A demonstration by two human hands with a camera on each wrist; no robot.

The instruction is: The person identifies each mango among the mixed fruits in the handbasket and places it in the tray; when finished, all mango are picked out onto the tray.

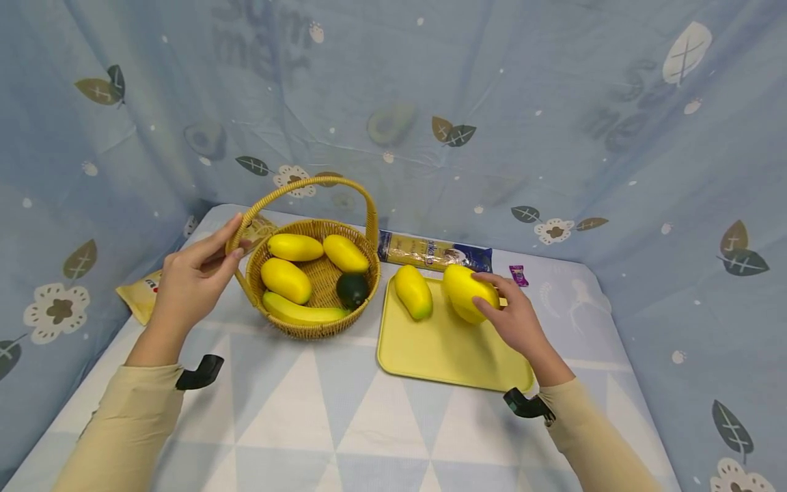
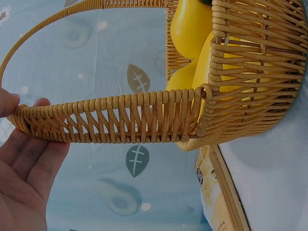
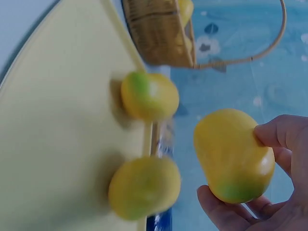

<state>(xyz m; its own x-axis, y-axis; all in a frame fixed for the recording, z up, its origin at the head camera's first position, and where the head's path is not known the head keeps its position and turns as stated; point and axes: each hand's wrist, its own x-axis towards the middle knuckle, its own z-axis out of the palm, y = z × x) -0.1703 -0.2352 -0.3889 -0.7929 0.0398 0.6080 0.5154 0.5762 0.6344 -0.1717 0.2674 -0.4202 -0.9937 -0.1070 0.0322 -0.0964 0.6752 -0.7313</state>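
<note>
My left hand grips the arched handle of a wicker basket at its left side. Inside the basket lie three yellow mangoes, a banana and a dark green, avocado-like fruit. Over the yellow tray, my right hand holds a mango between thumb and fingers, raised off the surface. Two more mangoes rest on the tray: one toward its left, the other partly hidden behind the held mango in the head view.
Behind the tray lies a long spaghetti packet, with a small purple wrapped sweet to its right. A yellow bag is at the left edge, partly covered by the left arm. Patterned blue curtains surround the table.
</note>
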